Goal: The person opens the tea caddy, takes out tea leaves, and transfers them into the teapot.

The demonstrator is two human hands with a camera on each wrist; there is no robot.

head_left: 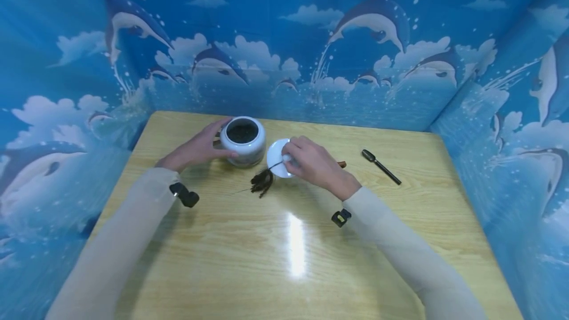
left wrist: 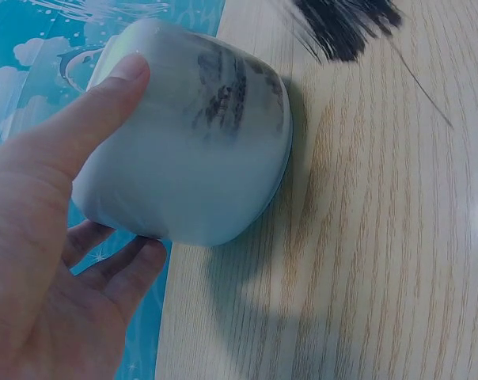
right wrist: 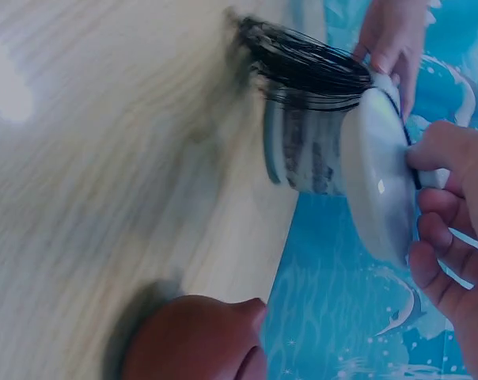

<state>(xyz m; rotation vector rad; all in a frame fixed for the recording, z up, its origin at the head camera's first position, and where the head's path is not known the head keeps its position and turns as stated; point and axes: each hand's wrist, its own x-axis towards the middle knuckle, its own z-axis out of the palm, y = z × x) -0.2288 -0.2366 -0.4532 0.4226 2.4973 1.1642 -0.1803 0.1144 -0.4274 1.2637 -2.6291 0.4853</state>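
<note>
A round white ceramic jar (head_left: 250, 154) stands uncovered near the table's back edge, with dark loose contents (head_left: 242, 133) inside. My left hand (head_left: 202, 147) holds it from the left, thumb at the front and fingers around the back. Dark painted marks show on its side in the left wrist view. Right of the jar, my right hand (head_left: 311, 162) pinches the white lid (head_left: 274, 154) by its knob. From the lid a dark tassel (head_left: 262, 180) trails on a cord towards the front left. In the right wrist view the lid (right wrist: 375, 174) is raised and tilted.
A red-brown rounded pot (right wrist: 195, 340) with a short spout sits close to my right hand, mostly hidden in the head view. Farther right lies a dark spoon-like scoop (head_left: 381, 167) on the wooden table (head_left: 222, 251). Blue dolphin-print cloth (head_left: 284, 38) surrounds the back and sides.
</note>
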